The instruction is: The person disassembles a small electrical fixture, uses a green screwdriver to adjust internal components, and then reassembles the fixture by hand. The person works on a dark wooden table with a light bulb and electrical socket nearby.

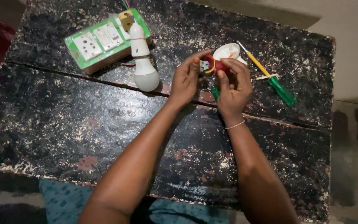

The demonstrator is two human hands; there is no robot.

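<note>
Both my hands meet over the far middle of a worn black table (83,124). My left hand (185,81) and my right hand (233,85) pinch a small red part (217,65) with a metal insert and a yellow wire between their fingertips. A green tool handle (215,92) pokes out below my right palm. Just behind the red part lies a round white cover (227,51).
A green board with white sockets and switches (100,39) lies at the far left, with a white bulb (143,68) in a holder hanging over its edge. A screwdriver with a yellow shaft and green handle (276,83) rests right of my hands.
</note>
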